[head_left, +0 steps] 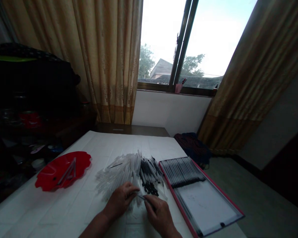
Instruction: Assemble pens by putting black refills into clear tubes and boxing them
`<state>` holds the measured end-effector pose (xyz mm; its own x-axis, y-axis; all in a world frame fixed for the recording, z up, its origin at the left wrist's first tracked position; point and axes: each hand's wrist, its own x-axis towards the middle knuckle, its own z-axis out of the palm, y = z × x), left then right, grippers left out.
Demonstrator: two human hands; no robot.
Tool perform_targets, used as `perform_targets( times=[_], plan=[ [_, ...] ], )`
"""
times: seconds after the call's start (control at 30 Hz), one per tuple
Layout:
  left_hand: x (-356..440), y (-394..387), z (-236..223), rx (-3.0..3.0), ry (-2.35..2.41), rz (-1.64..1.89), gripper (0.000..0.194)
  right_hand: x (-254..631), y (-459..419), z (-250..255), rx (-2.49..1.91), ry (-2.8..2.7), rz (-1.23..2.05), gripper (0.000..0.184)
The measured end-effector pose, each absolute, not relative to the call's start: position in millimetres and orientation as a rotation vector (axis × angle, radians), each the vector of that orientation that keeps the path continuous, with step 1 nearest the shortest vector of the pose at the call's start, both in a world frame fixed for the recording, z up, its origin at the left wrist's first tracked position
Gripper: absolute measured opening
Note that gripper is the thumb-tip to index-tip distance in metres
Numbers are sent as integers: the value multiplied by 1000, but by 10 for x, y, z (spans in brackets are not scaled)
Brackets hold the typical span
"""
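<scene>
Just in front of the pile, my left hand [120, 198] pinches one end of a thin pen [140, 197]. My right hand [160, 213] has its fingers closed round the other end, so much of the pen is hidden. Behind my hands lies a heap of clear pen barrels [121, 170]. Dark thin pen parts [149, 169] lie at its right side, and small black plugs [151, 189] are gathered nearer to me. To the right, a red-edged tray [224, 189] holds a row of assembled-looking pens [183, 171] in its far half.
A red scalloped dish [80, 160] with a few clear pieces stands at the left of the white table [81, 205]. A single black plug [222, 224] rests in the tray's near corner. Dark cloth [193, 147] lies beyond the table; cluttered shelves stand at left.
</scene>
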<state>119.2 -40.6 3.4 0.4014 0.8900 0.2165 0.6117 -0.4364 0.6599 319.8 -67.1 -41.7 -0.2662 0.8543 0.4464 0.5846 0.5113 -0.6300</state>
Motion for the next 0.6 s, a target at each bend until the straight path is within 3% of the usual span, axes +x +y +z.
perform_targets(
  times=[0.47,0.6],
  plan=[
    [1095,-478,-53,2177,1283,733,26,3190,-696,-365,-1237,-2057,436,24],
    [1003,-514,-123,1927,1315,837,22,3165,-710,-303,-1269,-2180,361,22]
  ],
)
